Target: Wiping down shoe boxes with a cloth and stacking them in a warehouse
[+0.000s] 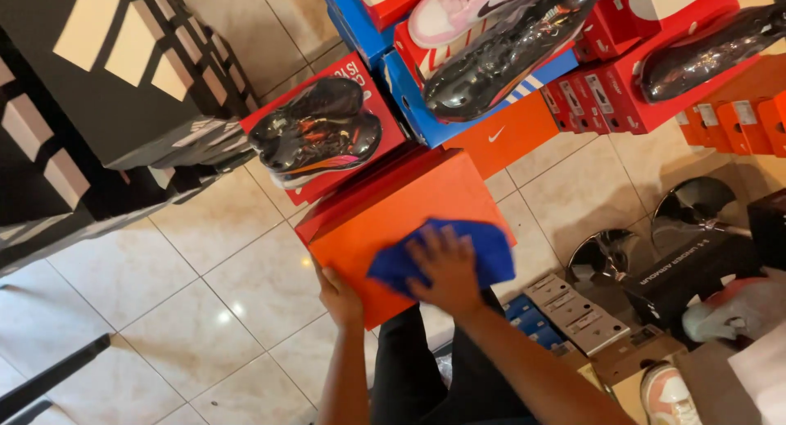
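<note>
Head view shows a tiled floor point(196, 310) with many shoe boxes around. The biggest thing near the hands is an orange shoe box point(393, 220). It sits low in the middle, in front of the person's dark trousers, with its long side tilted. Behind it, a red box point(360, 114) carries a dark shoe wrapped in clear plastic point(315, 130). More red and blue boxes with wrapped shoes are stacked at the top right.

A blue cloth point(483, 253) lies on top of the orange box, near its close end. The right hand point(446, 269) lies flat on the cloth, fingers spread, pressing it on the lid. The left hand point(337, 298) has its grip curled around the box's near left edge, holding it.
</note>
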